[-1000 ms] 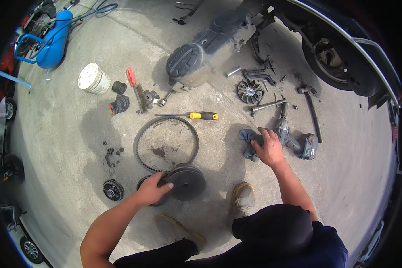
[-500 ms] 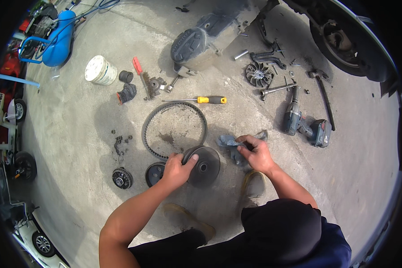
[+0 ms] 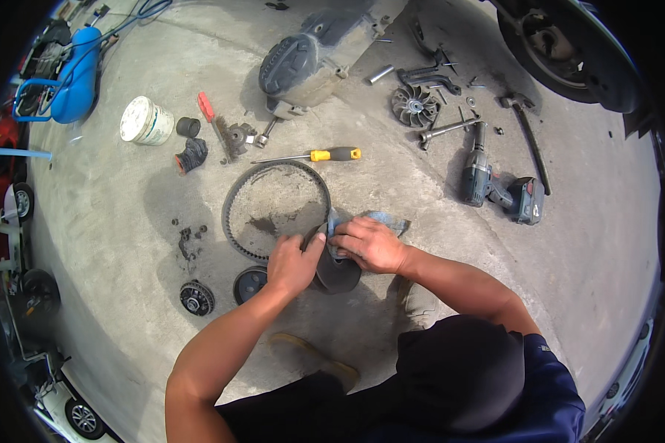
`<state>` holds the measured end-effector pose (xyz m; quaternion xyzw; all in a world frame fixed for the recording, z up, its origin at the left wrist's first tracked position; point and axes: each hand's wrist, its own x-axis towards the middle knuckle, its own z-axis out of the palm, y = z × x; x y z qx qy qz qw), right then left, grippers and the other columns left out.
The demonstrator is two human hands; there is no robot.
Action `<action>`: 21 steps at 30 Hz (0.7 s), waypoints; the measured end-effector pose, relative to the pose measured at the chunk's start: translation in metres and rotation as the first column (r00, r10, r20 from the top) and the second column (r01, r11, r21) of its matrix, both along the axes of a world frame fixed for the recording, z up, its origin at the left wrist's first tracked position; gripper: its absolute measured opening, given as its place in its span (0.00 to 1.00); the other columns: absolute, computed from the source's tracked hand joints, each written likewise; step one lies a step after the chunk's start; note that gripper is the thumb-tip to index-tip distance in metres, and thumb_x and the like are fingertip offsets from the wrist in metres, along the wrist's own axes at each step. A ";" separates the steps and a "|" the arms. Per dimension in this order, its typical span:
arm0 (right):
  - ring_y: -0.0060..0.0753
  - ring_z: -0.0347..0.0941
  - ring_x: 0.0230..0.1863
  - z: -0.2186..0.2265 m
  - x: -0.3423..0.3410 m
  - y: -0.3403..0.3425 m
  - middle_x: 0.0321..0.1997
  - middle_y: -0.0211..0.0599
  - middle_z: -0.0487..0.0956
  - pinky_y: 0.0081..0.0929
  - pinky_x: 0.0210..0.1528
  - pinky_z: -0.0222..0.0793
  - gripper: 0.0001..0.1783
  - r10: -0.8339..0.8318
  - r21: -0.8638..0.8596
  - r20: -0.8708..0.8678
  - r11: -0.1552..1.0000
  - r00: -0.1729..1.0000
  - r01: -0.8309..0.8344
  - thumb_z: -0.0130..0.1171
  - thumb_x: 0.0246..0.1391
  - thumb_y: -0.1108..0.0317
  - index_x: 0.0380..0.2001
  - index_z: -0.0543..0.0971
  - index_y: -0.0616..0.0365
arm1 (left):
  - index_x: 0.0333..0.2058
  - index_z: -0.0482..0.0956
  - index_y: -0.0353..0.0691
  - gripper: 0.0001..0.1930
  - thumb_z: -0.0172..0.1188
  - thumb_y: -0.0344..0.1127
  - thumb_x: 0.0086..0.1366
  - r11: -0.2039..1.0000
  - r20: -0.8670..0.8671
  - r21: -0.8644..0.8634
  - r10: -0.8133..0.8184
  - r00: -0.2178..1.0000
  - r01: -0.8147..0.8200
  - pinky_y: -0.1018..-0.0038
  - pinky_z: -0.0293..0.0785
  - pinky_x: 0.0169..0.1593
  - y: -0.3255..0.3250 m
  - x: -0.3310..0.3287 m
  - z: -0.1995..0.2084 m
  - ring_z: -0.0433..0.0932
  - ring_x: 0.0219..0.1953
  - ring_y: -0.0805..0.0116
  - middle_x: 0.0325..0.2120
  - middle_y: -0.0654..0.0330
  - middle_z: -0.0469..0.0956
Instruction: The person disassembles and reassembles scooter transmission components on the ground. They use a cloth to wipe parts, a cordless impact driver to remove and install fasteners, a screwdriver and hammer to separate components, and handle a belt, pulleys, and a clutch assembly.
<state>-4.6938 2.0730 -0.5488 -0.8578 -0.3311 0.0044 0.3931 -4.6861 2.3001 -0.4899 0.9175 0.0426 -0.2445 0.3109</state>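
Note:
My left hand (image 3: 293, 263) grips the left edge of a dark round pulley (image 3: 338, 277), which stands tilted over the concrete. My right hand (image 3: 371, 245) presses a blue-grey rag (image 3: 386, 219) against the upper part of the pulley's face, covering part of it. Just beyond my left hand lies a toothed drive belt (image 3: 227, 214) in a loop. Beside that hand, a round black clutch drum (image 3: 250, 283) rests on the floor, with a smaller round clutch-like part (image 3: 197, 297) to its left.
A yellow-handled screwdriver (image 3: 336, 154) lies past the belt. Farther off are an engine casing (image 3: 303, 70), a white bucket (image 3: 146, 121) and a red-handled wire brush (image 3: 213, 122). At right sit a fan wheel (image 3: 415, 106), a cordless impact wrench (image 3: 479, 181) and a hammer (image 3: 528, 136).
My right hand has moved left with the rag, from beside the pulley onto its face. The pulley has tilted more. The whole view has shifted slightly.

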 end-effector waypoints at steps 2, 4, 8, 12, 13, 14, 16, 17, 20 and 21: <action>0.48 0.79 0.44 -0.005 -0.012 0.004 0.43 0.39 0.81 0.43 0.49 0.77 0.14 -0.084 0.052 -0.064 0.995 0.994 0.087 0.67 0.58 0.65 0.47 0.84 0.54 | 0.33 0.82 0.26 0.31 0.58 0.58 0.72 1.000 0.010 -0.008 -0.011 1.000 0.011 0.49 0.72 0.52 0.003 0.000 -0.003 0.78 0.46 0.33 0.39 0.32 0.78; 0.50 0.80 0.41 -0.004 -0.028 0.009 0.40 0.41 0.80 0.45 0.44 0.78 0.10 -0.220 -0.001 -0.215 0.974 0.952 0.225 0.67 0.59 0.65 0.42 0.83 0.56 | 0.35 0.83 0.28 0.31 0.57 0.59 0.71 0.998 -0.014 0.040 -0.040 0.999 0.041 0.50 0.73 0.54 0.005 0.002 -0.005 0.78 0.48 0.32 0.41 0.34 0.78; 0.52 0.81 0.37 0.010 -0.067 0.015 0.36 0.45 0.79 0.47 0.38 0.78 0.07 -0.343 -0.131 -0.367 0.939 0.865 0.317 0.67 0.59 0.67 0.36 0.82 0.59 | 0.32 0.83 0.27 0.31 0.58 0.57 0.71 0.999 0.028 0.035 -0.011 1.000 0.010 0.48 0.74 0.53 0.004 0.002 -0.009 0.78 0.46 0.32 0.41 0.34 0.78; 0.51 0.81 0.36 0.016 -0.083 0.014 0.35 0.44 0.79 0.45 0.38 0.78 0.08 -0.237 0.039 -0.270 0.966 0.933 0.256 0.68 0.56 0.67 0.35 0.82 0.59 | 0.31 0.83 0.27 0.30 0.59 0.57 0.71 1.000 0.067 0.029 -0.008 0.998 0.007 0.48 0.74 0.52 0.000 0.000 -0.012 0.78 0.45 0.31 0.41 0.35 0.79; 0.52 0.80 0.35 0.014 -0.082 0.014 0.34 0.45 0.79 0.45 0.39 0.78 0.08 -0.253 0.045 -0.310 0.959 0.916 0.280 0.68 0.56 0.68 0.36 0.82 0.59 | 0.30 0.83 0.27 0.30 0.59 0.57 0.70 0.998 0.072 0.065 -0.010 0.997 0.005 0.48 0.74 0.52 -0.001 -0.001 -0.013 0.78 0.45 0.31 0.41 0.35 0.79; 0.52 0.80 0.35 0.013 -0.081 0.015 0.35 0.45 0.80 0.45 0.38 0.78 0.08 -0.301 0.025 -0.326 0.945 0.896 0.326 0.68 0.56 0.68 0.36 0.82 0.59 | 0.31 0.83 0.27 0.30 0.59 0.57 0.70 1.000 0.055 0.027 0.003 0.998 -0.004 0.48 0.74 0.52 -0.002 -0.001 -0.013 0.78 0.45 0.31 0.42 0.35 0.79; 0.53 0.80 0.36 0.008 -0.078 0.019 0.36 0.46 0.80 0.44 0.36 0.77 0.08 -0.415 0.025 -0.344 0.892 0.842 0.451 0.68 0.57 0.68 0.37 0.82 0.60 | 0.33 0.84 0.28 0.30 0.59 0.58 0.70 0.999 0.029 0.018 0.034 0.999 -0.035 0.48 0.74 0.52 -0.002 -0.002 -0.013 0.78 0.46 0.30 0.43 0.35 0.78; 0.53 0.80 0.36 0.006 -0.077 0.020 0.35 0.47 0.80 0.44 0.37 0.77 0.08 -0.405 0.027 -0.356 0.896 0.842 0.442 0.68 0.57 0.68 0.38 0.82 0.60 | 0.33 0.83 0.28 0.30 0.58 0.58 0.71 0.999 0.032 0.002 0.042 0.999 -0.042 0.48 0.74 0.52 -0.001 -0.002 -0.013 0.78 0.46 0.30 0.43 0.35 0.78; 0.55 0.81 0.36 0.005 -0.078 0.023 0.35 0.49 0.81 0.45 0.38 0.77 0.09 -0.386 0.009 -0.415 0.904 0.824 0.428 0.67 0.59 0.68 0.38 0.82 0.62 | 0.33 0.82 0.28 0.30 0.58 0.58 0.71 0.998 0.014 -0.051 0.038 0.999 -0.038 0.48 0.73 0.52 0.006 -0.003 -0.012 0.77 0.46 0.31 0.43 0.35 0.77; 0.55 0.81 0.36 0.006 -0.079 0.023 0.35 0.50 0.81 0.45 0.38 0.77 0.09 -0.379 0.002 -0.436 0.906 0.816 0.422 0.67 0.59 0.68 0.38 0.82 0.63 | 0.33 0.82 0.28 0.30 0.58 0.57 0.71 0.997 0.010 -0.066 0.027 1.000 -0.026 0.48 0.73 0.52 0.009 -0.003 -0.012 0.77 0.46 0.31 0.43 0.35 0.77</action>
